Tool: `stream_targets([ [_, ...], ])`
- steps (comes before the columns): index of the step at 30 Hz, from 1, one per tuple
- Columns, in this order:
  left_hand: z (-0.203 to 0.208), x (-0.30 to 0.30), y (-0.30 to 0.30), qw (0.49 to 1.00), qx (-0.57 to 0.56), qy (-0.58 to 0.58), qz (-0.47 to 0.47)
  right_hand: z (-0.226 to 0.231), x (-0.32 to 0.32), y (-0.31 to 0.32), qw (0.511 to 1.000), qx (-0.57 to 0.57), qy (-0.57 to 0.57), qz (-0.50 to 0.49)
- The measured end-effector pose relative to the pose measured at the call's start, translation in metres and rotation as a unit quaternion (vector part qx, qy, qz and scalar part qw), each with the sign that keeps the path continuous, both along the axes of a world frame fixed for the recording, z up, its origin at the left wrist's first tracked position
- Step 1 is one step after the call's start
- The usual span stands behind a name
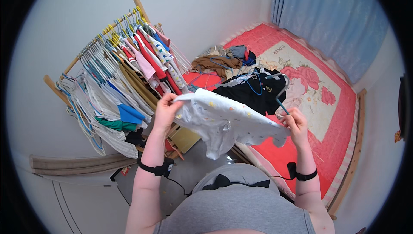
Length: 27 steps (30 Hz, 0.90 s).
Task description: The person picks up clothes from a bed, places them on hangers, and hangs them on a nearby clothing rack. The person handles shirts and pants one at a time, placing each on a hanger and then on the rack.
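A white garment (223, 118) with small coloured prints is stretched between my two hands, its loose lower part hanging down in folds. My left hand (166, 110) pinches one end of the cloth. With closed fingers my right hand (296, 125) grips a blue-grey hanger (282, 106), whose curved hook sticks up past my fingertips. The other end of the garment lies against that hand; whether its fingers also grip the cloth, I cannot tell. How much of the hanger sits inside the garment is hidden.
Left of me a wooden rack (71, 65) carries many clothes and hangers. On the bed, over a red and pink floral cover (329, 148), lie black clothing (241, 91), a brown garment (215, 63) and loose hangers. A blue curtain (331, 19) hangs behind.
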<state>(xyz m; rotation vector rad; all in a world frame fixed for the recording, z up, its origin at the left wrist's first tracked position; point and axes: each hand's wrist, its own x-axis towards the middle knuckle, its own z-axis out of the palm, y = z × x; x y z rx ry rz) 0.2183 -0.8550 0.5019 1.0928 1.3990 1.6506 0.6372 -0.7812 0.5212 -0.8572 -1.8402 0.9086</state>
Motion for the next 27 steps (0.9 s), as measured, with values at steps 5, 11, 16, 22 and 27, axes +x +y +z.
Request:
stream_targets([
  [5,0.057,0.008,0.008,0.94,0.201,0.257,0.103,-0.013,0.014,-0.006,0.994,-0.035,-0.06,0.081],
  [11,0.081,0.009,0.028,0.958,0.168,0.207,0.11,-0.014,-0.006,-0.013,0.992,-0.103,0.077,0.012],
  [16,0.081,0.023,0.002,0.991,0.014,0.107,-0.084,-0.029,-0.002,-0.011,0.98,-0.075,0.181,-0.017],
  [22,0.094,0.018,-0.008,0.949,0.04,-0.225,-0.218,-0.016,0.018,-0.007,0.994,0.066,0.086,-0.003],
  [27,0.083,0.019,0.012,0.979,-0.006,-0.117,-0.167,-0.033,-0.01,-0.014,0.999,0.05,0.016,0.009],
])
